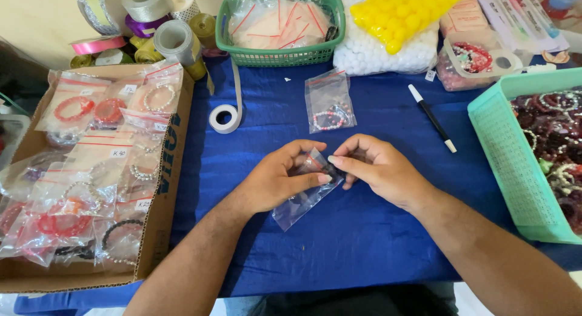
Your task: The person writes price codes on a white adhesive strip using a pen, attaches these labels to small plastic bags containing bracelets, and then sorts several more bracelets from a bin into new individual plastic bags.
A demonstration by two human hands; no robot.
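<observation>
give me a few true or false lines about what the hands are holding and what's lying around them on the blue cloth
1. Both hands pinch one small clear plastic bag. True: the left hand and right hand meet at its top end.
2. A black pen with white ends lies under the left hand. False: it lies apart, beyond the right hand.
3. A second small bag holding bead bracelets lies on the blue cloth beyond the hands. True.
4. The cardboard box of bagged bracelets sits on the person's right. False: it is on the left.
5. The green basket holds loose yellow balls. False: it holds clear bags.
</observation>
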